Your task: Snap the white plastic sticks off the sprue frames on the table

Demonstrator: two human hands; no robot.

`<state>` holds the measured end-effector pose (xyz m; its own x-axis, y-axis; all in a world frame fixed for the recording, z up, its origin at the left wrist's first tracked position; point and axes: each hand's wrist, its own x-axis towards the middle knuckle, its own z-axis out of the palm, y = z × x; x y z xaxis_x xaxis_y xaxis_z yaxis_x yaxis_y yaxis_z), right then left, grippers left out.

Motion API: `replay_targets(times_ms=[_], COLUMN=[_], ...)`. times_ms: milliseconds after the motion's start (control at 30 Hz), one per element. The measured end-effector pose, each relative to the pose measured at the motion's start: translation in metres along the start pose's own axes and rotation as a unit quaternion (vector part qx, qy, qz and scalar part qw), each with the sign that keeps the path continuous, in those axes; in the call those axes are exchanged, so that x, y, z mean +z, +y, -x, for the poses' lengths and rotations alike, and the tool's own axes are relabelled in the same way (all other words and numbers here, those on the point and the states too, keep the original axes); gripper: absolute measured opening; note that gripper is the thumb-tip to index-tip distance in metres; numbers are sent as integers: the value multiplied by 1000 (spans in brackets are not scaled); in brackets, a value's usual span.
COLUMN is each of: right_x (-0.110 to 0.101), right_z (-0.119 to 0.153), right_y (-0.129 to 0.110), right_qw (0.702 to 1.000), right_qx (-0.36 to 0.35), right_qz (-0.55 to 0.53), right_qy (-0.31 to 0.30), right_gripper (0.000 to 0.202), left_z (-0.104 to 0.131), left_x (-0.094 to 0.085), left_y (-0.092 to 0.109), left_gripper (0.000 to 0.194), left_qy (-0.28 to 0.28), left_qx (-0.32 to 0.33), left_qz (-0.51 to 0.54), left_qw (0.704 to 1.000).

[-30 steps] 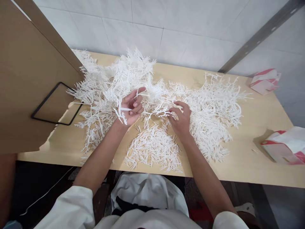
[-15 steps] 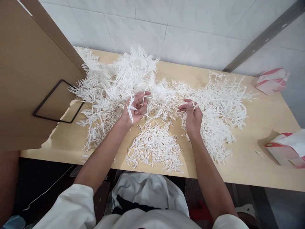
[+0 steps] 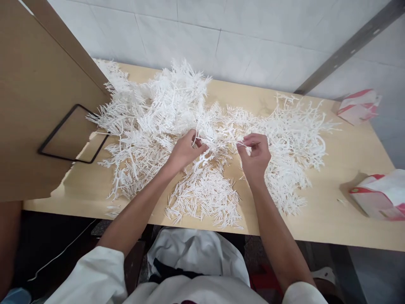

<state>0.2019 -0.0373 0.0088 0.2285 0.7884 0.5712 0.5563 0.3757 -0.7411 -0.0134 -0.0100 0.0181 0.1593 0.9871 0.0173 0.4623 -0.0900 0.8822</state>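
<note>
White branched plastic pieces lie in a large pile (image 3: 171, 101) at the left and centre of the table. More branched pieces form a second pile (image 3: 294, 139) at the right. Between my forearms sits a low heap of small thin white sticks (image 3: 205, 196). My left hand (image 3: 190, 150) is closed on a white branched piece by the centre of the large pile. Thumb and fingers of my right hand (image 3: 254, 152) pinch the thin end of a white strand, which stretches toward my left hand.
A cardboard sheet (image 3: 47, 93) with a black rectangular frame (image 3: 60, 126) stands at the left. Two red-and-white boxes (image 3: 359, 106) (image 3: 379, 196) are on the right. A metal post (image 3: 344, 52) leans across the tiled wall behind.
My left hand has turned palm down and shifted right, and the piece across its palm no longer shows there. My right hand now pinches a strand between the hands.
</note>
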Motion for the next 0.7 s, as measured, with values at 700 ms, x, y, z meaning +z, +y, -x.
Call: replay_targets(times_ms=[700], right_x=[26], right_z=[21], right_y=[-2], right_qw=[911], right_qx=[-123], right_qz=[218], right_qy=[-329], right_gripper=[45], left_z=[-10], left_x=[-11], left_y=[3], left_gripper=[39], left_qy=[-149], left_qx=[-143], left_qz=[479], left_qw=[853])
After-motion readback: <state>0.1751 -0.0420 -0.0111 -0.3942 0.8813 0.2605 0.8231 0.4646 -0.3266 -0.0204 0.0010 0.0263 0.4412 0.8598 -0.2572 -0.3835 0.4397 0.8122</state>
